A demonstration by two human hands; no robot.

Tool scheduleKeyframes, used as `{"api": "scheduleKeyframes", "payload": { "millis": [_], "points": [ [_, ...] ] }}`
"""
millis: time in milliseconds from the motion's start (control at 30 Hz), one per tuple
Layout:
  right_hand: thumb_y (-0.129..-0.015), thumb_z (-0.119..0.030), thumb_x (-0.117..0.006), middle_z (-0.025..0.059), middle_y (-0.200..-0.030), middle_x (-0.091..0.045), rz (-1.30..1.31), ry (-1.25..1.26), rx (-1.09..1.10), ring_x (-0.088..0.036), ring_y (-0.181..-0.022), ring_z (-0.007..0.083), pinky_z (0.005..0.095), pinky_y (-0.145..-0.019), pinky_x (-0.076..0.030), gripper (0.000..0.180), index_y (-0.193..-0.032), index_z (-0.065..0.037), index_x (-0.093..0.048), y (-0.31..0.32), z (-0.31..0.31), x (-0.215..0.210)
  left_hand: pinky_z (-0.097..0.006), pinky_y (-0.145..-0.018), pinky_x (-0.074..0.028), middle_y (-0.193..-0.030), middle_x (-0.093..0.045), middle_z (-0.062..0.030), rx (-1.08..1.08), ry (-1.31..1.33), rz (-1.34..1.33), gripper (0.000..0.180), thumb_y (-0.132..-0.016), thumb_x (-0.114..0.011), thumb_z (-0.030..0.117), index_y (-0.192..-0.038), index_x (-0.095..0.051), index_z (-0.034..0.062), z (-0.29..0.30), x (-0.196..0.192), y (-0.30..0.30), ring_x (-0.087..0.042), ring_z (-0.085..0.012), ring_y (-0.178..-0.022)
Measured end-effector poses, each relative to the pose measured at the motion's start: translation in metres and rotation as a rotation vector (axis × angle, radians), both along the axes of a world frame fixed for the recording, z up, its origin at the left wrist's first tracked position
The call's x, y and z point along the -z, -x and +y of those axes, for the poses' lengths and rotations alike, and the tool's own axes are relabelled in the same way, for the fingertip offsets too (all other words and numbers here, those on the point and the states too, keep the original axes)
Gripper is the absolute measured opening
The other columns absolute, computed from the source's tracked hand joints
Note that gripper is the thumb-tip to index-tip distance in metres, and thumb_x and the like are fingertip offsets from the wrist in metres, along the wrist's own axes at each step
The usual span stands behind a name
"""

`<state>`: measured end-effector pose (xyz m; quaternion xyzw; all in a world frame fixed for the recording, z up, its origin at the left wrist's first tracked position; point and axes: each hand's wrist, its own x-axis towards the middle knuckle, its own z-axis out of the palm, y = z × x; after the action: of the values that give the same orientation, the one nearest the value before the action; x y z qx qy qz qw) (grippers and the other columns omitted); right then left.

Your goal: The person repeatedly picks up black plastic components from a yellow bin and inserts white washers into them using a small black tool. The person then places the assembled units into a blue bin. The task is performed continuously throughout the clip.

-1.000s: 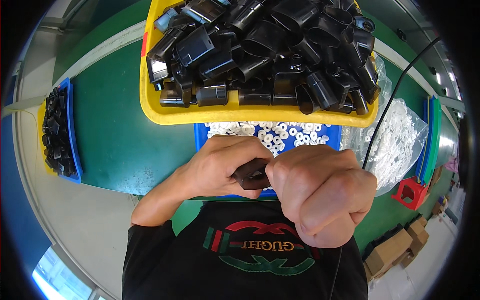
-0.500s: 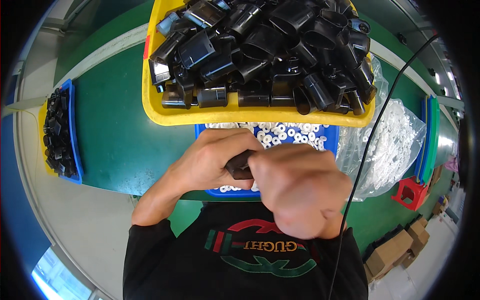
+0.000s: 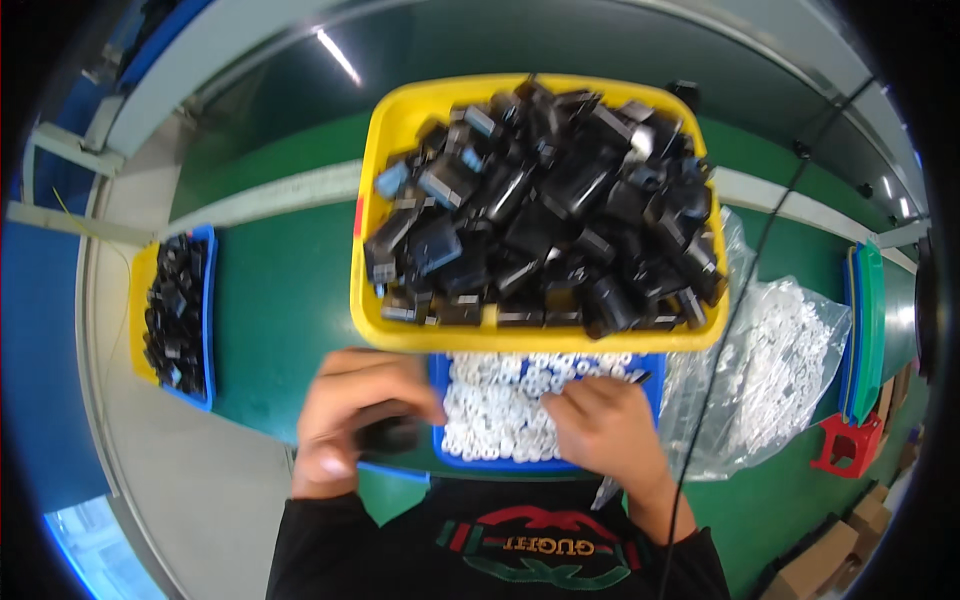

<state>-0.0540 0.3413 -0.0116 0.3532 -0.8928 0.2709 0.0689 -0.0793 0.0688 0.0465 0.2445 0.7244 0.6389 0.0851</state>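
The person's left hand point(image 3: 362, 420), at lower centre-left of the frame, is curled around a small black plastic part point(image 3: 388, 435), fingers wrapped over its top and thumb below; the part sits just left of the blue tray point(image 3: 445, 455). The right hand point(image 3: 608, 432), at lower centre-right, rests palm down with its fingertips point(image 3: 572, 398) reaching into the white ring-shaped washers point(image 3: 500, 405) that fill that tray. Whether the fingers pinch a washer, I cannot tell; they are bent and touching the heap.

Directly above the blue tray, in the centre of the frame, stands a yellow bin point(image 3: 400, 120) heaped with black plastic housings point(image 3: 560, 220); its near edge overlaps the far edge of the tray. At the right, a clear plastic bag point(image 3: 770, 370) holding more white washers lies on the green work surface point(image 3: 270, 300), just beside the tray. A thin black cable point(image 3: 745, 270) runs down across the bag. At the left edge, a second blue tray point(image 3: 205, 320) holds more black parts. A red stand point(image 3: 845, 445) sits at lower right.
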Motion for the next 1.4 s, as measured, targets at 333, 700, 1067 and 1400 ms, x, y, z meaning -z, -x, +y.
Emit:
{"api": "scheduleKeyframes", "payload": {
  "millis": [333,700,1067,1400],
  "points": [
    [-0.069,-0.009,-0.065,0.0039,-0.068,-0.057,0.030,0.070,0.055,-0.062,-0.061,0.0201,0.0328,-0.057,-0.051,0.013,-0.082,-0.006,-0.061,-0.003,-0.007,0.032,-0.033,-0.082,-0.047,-0.091,-0.063,-0.0130,-0.903,0.590,0.153,0.048,-0.093,-0.061,0.040,-0.115,-0.062,-0.0035,-0.095,0.044,0.183,-0.060,-0.0215,-0.086],
    [-0.068,-0.016,-0.067,0.0054,-0.071,-0.053,0.010,0.069,0.113,-0.063,-0.058,0.0220,0.0344,-0.054,-0.052,0.016,-0.076,-0.009,-0.055,-0.009,-0.003,0.040,-0.036,-0.088,-0.051,-0.108,-0.069,-0.0224,-0.614,0.825,0.015,0.053,-0.081,-0.075,0.034,-0.115,-0.065,-0.0048,-0.077,0.099,0.323,-0.066,-0.0281,-0.100],
    [-0.078,-0.015,-0.060,0.0080,-0.075,-0.058,-0.023,0.055,0.096,-0.066,-0.062,0.0227,0.0364,-0.055,-0.053,0.009,-0.080,-0.006,-0.059,-0.008,-0.003,0.036,-0.032,-0.088,-0.049,-0.119,-0.064,-0.0157,-0.496,0.690,-0.109,0.052,-0.087,-0.070,0.031,-0.128,-0.058,0.0000,-0.027,0.054,0.356,-0.063,-0.0225,-0.102],
    [-0.075,-0.013,-0.059,0.0108,-0.076,-0.060,-0.078,0.111,0.091,-0.066,-0.061,0.0283,0.0417,-0.054,-0.053,0.013,-0.084,-0.004,-0.058,-0.007,-0.002,0.036,-0.037,-0.084,-0.050,-0.103,-0.064,-0.0140,0.290,0.843,0.583,0.037,-0.082,-0.068,0.020,-0.113,-0.066,0.0003,0.137,-0.052,0.234,-0.061,-0.0268,-0.096]
  ]
}}
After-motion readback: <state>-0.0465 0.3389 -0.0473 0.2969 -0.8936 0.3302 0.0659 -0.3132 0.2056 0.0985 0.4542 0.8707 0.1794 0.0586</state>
